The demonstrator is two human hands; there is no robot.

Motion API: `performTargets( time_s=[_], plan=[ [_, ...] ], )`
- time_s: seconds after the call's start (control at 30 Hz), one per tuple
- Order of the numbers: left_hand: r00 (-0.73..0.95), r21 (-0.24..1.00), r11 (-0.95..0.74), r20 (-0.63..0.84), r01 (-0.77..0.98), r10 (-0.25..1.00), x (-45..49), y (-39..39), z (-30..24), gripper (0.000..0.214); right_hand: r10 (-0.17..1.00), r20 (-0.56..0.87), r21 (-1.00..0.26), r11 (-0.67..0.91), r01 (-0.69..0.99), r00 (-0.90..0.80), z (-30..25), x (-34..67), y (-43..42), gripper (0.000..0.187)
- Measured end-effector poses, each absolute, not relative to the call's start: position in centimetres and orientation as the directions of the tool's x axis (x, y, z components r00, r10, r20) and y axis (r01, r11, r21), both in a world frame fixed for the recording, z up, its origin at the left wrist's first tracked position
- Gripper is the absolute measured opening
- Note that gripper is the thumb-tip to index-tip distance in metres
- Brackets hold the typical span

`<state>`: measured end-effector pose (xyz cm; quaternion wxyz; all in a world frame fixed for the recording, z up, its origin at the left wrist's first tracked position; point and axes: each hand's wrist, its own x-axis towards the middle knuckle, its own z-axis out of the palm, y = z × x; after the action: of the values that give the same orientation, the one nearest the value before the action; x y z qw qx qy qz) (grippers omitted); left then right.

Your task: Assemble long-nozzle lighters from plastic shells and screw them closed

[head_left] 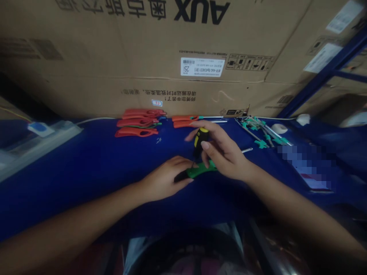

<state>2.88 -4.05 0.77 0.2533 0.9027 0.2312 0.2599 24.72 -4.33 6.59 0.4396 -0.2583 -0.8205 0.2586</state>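
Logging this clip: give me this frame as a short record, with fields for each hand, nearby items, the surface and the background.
left hand: grips a green-and-black handle
right hand: holds a black-and-yellow tool handle upright over the green part
nearby items: red-handled tools in a row; metal rods with green fittings
surface: blue cloth
background: AUX cardboard carton
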Motion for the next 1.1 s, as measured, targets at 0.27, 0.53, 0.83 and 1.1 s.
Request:
performTargets(
  time_s=[0.27, 0.53, 0.83, 1.1],
  plan=[
    [0.76, 0.549, -0.782, 0.361, 0.295, 0.54, 2.87, -4.12, 0.76, 0.031, 0.563, 0.7, -0.481, 0.826, 0.293, -0.438, 6.93, 24.88, -4.58, 0.037],
    [0.767, 0.557, -0.775, 0.343, 0.299, 0.542, 2.88, -3.96, 0.79, 0.036, 0.437, 0.803, -0.349, 0.896, 0.274, -0.406, 7.16, 24.66, -4.54, 0.028],
    [0.765, 0.554, -0.778, 0.35, 0.296, 0.54, 2.93, -4.08, 0.9, 0.034, 0.545, 0.704, -0.505, 0.835, 0.22, -0.456, 7.19, 24.74, -4.8, 0.034],
    [0.757, 0.544, -0.784, 0.365, 0.3, 0.543, 2.89, -4.08, 0.87, 0.03, 0.585, 0.648, -0.569, 0.798, 0.2, -0.487, 7.29, 24.87, -4.76, 0.038]
  ],
)
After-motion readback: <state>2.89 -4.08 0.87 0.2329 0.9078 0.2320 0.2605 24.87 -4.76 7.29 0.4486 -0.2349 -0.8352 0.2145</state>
